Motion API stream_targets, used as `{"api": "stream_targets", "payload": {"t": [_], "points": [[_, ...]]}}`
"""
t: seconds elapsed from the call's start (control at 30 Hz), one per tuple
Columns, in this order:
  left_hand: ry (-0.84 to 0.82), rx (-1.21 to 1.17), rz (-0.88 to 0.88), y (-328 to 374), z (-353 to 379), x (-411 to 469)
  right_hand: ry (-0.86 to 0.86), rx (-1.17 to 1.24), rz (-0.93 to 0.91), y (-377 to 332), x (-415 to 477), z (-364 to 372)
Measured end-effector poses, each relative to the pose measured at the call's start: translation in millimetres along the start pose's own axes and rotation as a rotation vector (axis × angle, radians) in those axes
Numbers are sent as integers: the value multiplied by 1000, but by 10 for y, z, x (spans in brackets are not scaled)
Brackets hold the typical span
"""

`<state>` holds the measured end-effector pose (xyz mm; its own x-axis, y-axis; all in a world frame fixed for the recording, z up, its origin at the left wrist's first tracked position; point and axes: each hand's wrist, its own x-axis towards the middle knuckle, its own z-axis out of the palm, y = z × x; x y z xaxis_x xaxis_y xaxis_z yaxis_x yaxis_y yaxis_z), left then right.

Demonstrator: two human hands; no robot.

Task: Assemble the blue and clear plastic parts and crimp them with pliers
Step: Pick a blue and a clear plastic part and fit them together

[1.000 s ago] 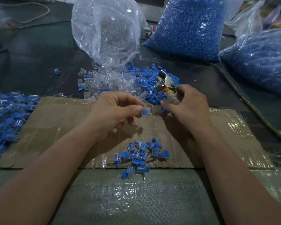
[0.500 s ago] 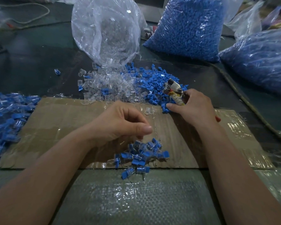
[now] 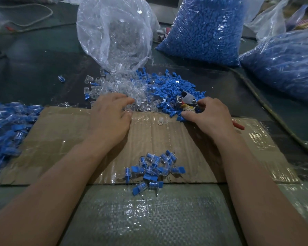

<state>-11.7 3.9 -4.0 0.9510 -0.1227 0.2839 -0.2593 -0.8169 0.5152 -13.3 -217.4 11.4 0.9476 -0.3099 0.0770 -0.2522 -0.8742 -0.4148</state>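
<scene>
Likely the risk now is a fumble: the right hand (image 3: 209, 115), fingers curled round the steel-headed, red-handled pliers (image 3: 187, 99), also thumbs at the loose heap of small ribbed blue plastic plugs (image 3: 167, 86), so the tool could slip or scatter them. The left hand (image 3: 112, 114) lies stretched over the slippery pile of glossy clear plastic tubes (image 3: 114, 87); whether it has pinched one I cannot tell. Finished blue-and-clear pieces (image 3: 155, 166) sit on the taped brown cardboard sheet (image 3: 60, 139)

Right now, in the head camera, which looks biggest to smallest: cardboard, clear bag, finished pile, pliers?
1. cardboard
2. clear bag
3. finished pile
4. pliers, partly hidden in the right hand, so their full size is unsure
</scene>
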Motion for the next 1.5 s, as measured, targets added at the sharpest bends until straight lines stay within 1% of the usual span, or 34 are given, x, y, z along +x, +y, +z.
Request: {"api": "stream_targets", "payload": {"t": [0.17, 0.23, 0.43, 0.53, 0.63, 0.67, 0.7, 0.77, 0.83, 0.87, 0.93, 1.03, 1.1, 1.17, 1.23, 1.27, 1.4, 1.5], "points": [[-124, 129, 24, -41, 40, 40, -7, -13, -10, 4, -5, -4], [-131, 142, 29, -48, 46, 45, -9, -13, -14, 6, -7, -7], [-31, 105, 82, -76, 67, 42, 6, -3, -34, 21, -8, 4], [45, 56, 83, -70, 63, 25, 74, 38, -67, 24, -16, 6], [129, -38, 64, -45, 35, -1, 209, 70, -222, -8, -54, -29], [150, -67, 67, -33, 23, -13, 222, 71, -283, -26, -71, -42], [166, -91, 75, -17, 11, -25, 208, 60, -337, -45, -86, -48], [174, -152, 80, 26, -8, -46, 128, -16, -409, -69, -101, -41], [123, -289, 34, 63, -17, -60, 28, -144, -424, -68, -93, -20], [79, -398, -6, 82, -24, -67, -19, -194, -416, -65, -84, -10], [-16, -599, -85, 123, -41, -75, -76, -214, -395, -68, -74, -1], [-118, -802, -176, 163, -56, -73, -77, -178, -402, -75, -75, -5], [-192, -967, -260, 169, -63, -76, -44, -156, -438, -87, -85, -3], [-267, -1133, -360, 161, -62, -89, 53, -75, -489, -108, -111, -7], [-317, -1180, -401, 137, -55, -93, 155, 66, -518, -157, -164, -25], [-329, -1176, -396, 127, -57, -90, 172, 143, -518, -185, -198, -30], [-300, -1204, -316, 127, -59, -61, 104, 346, -509, -278, -299, 8], [-308, -1290, -313, 141, -38, -76, 28, 492, -465, -341, -343, 54]]}}
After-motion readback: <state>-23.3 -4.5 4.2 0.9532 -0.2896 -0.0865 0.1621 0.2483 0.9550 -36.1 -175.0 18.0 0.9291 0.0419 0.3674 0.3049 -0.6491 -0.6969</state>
